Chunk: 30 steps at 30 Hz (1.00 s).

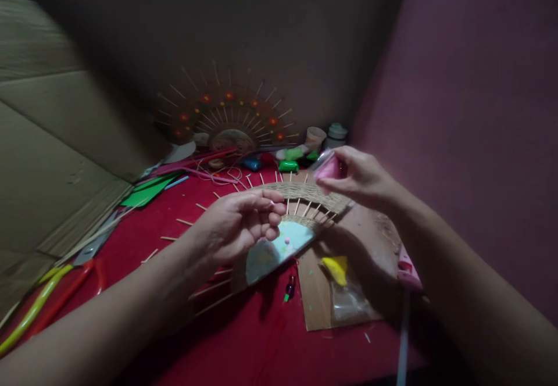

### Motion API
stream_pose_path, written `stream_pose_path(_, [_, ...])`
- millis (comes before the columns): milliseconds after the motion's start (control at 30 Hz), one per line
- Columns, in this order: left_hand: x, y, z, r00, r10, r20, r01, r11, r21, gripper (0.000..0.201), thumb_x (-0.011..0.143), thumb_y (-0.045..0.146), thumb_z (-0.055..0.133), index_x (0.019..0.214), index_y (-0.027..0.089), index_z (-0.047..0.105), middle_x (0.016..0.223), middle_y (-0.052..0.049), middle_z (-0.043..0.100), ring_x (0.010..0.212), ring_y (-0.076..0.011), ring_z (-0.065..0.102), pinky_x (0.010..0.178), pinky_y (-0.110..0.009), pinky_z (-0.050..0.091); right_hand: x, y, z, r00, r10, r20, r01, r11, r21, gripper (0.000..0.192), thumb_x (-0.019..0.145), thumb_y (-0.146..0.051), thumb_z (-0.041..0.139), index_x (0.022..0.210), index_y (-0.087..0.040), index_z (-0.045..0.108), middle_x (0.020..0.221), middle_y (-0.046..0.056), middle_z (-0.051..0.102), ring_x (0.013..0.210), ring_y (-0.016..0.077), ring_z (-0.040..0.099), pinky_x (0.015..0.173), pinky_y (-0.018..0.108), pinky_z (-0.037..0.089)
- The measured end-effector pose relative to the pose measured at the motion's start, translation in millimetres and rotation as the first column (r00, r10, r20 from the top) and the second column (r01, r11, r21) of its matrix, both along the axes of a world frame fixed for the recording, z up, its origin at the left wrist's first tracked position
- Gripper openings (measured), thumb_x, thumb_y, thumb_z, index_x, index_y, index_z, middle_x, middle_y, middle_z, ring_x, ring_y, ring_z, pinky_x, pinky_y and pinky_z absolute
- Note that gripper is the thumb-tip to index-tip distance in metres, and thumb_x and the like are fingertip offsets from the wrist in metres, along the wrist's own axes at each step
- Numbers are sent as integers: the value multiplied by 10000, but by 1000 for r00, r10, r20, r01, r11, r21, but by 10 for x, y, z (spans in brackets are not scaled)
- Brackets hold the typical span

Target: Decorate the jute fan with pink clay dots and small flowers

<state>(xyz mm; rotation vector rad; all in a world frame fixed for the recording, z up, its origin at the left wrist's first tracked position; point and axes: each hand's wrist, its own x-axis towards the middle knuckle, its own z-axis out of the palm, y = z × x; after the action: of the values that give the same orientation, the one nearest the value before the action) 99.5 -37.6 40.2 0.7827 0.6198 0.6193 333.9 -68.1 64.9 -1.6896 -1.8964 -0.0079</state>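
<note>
Two hands worked above the red surface point(279, 345). At 6 o'clock lay a yellow piece in a clear bag point(342, 284). The left hand point(238, 226) had its fingers pinched nearly shut, on what I cannot tell, over the woven stick fan point(300, 200). At 1 o'clock the right hand point(360, 177) gripped a pink packet point(326, 169). Tipped, it might spill onto the weave. At 12 o'clock stood a finished fan point(226, 115)
</note>
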Motion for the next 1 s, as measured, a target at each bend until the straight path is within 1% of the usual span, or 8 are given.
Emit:
stream_pose_path(133, [13, -18, -8, 998, -57, 2, 57, 998, -40, 180, 805, 66, 466, 740, 43, 633, 661, -78, 577, 507, -106, 550, 420, -201, 478, -185, -228, -78, 973, 222, 64, -221, 975, -26, 202, 743, -321, 664, 804, -156, 565, 757, 19, 515, 636, 121, 447, 550, 256, 353])
stream_pose_path(267, [2, -21, -6, 998, -46, 32, 47, 998, -37, 175, 773, 25, 466, 756, 46, 639, 661, -77, 575, 523, -105, 552, 441, -193, 479, -236, -349, -164, 937, 339, 88, -339, 941, -13, 451, 764, -304, 668, 1172, -158, 542, 884, 47, 567, 731, 145, 494, 610, 263, 408])
stream_pose_path(367, [-13, -6, -2, 999, -8, 34, 8, 1000, -9, 192, 730, -14, 472, 773, 53, 647, 679, -83, 593, 546, -112, 569, 457, -191, 478, -260, -398, -191, 933, 343, 106, -343, 939, -16, 552, 763, -303, 677, 1266, -163, 498, 975, 65, 583, 778, 152, 517, 628, 262, 435])
stream_pose_path(533, [-10, 1, -29, 1000, -23, -19, 23, 1000, -3, 147, 798, 87, 516, 739, 61, 648, 697, -72, 586, 532, -91, 544, 453, -190, 459, -303, -437, -198, 941, 311, 134, -309, 950, -36, 576, 761, -296, 676, 1282, -125, 501, 926, 71, 587, 778, 161, 544, 658, 278, 471])
stream_pose_path(633, [4, -20, -84, 993, -88, -80, 95, 992, 85, 48, 760, 130, 638, 760, 84, 651, 660, -27, 559, 506, -62, 497, 440, -171, 414, -304, -447, -218, 936, 310, 164, -303, 950, -68, 594, 778, -330, 655, 1306, -122, 479, 968, 89, 594, 821, 182, 560, 696, 305, 489])
stream_pose_path(733, [10, -42, -157, 974, -174, -146, 200, 963, 182, 106, 733, 195, 707, 774, 117, 649, 583, 19, 514, 470, -45, 439, 418, -161, 348, -301, -446, -255, 925, 354, 138, -338, 933, -126, 606, 791, -344, 637, 1323, -119, 452, 998, 99, 604, 870, 199, 566, 745, 330, 498])
stream_pose_path(833, [4, -55, -203, 952, -197, -234, 261, 923, 283, 139, 752, 253, 694, 727, 130, 633, 523, 29, 501, 434, -46, 410, 415, -172, 310, -315, -440, -289, 911, 408, 60, -393, 902, -178, 615, 802, -333, 626, 1343, -127, 418, 1077, 115, 597, 958, 218, 554, 811, 362, 489])
stream_pose_path(1000, [1, -69, -182, 943, -191, -271, 271, 914, 301, 142, 760, 233, 670, 679, 142, 597, 481, 44, 470, 413, -45, 377, 428, -180, 277, -346, -435, -323, 905, 424, -19, -419, 884, -208, 623, 809, -304, 625, 1368, -160, 390, 1028, 102, 592, 921, 210, 553, 766, 363, 494])
